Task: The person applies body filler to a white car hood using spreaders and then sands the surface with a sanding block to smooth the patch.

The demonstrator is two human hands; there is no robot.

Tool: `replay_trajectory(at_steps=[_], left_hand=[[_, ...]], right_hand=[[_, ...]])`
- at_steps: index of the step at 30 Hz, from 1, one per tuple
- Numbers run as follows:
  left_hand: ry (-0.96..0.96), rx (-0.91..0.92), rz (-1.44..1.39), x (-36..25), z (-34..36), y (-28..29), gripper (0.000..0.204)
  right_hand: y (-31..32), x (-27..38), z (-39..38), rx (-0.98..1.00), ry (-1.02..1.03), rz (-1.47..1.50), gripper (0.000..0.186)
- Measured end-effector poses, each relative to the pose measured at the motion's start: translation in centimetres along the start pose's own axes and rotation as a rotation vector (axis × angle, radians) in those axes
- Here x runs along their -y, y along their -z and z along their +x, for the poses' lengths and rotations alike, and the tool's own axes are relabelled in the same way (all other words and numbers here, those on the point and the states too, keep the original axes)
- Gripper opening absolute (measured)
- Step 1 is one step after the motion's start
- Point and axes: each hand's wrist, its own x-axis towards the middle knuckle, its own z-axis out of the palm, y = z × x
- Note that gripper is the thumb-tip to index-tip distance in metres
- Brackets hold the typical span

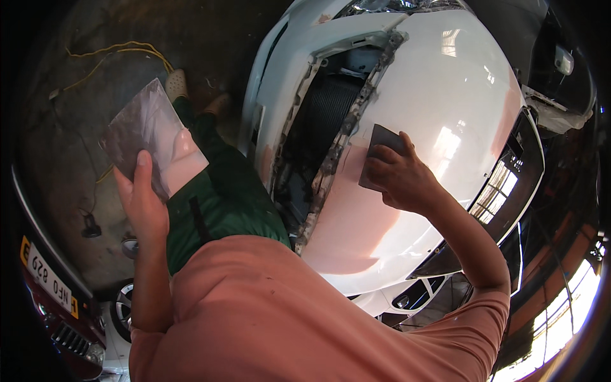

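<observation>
My left hand [143, 191] grips a flat square board [137, 121] by its lower edge, with a mound of pale pink paste [184, 156] near its right side. My right hand [404, 175] is closed on a dark grey flat spreader [373, 181], held at a pale pink patch [344, 235] along the edge of the white car's hood [445, 89]; whether the spreader touches the surface I cannot tell. Beside the hood's edge is an open front section [328, 108] with a dark radiator and a mottled metal strip.
Yellow cords [121, 48] lie on the concrete floor [76, 114] at left. A dark red vehicle [70, 347] is at lower left, a wheel [121, 309] beside it. A dark car [560, 38] stands beyond the hood. My legs [216, 197] are beside the white car.
</observation>
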Motion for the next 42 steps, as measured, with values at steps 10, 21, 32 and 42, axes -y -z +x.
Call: replay_trajectory(at_steps=[10,21,32,42], left_hand=[[0.055,-0.021,-0.005,0.5,-0.3,1.2,0.057],[0.029,-0.002,0.028,0.4,-0.7,-0.5,0.059],[0.031,0.045,0.0,1.3,-0.5,0.7,0.056],[0.006,0.092,0.059,0.4,-0.9,-1.0,0.057]], right_hand=[[-1.4,0.6,2.5,-0.197,0.08,0.013,0.038],[-1.6,0.5,-0.1,-0.131,0.012,0.029,0.034],[-0.3,-0.1,2.1,-0.161,0.033,0.0,0.047],[-2.4,-0.9,0.0,-0.15,-0.008,0.047,0.046]])
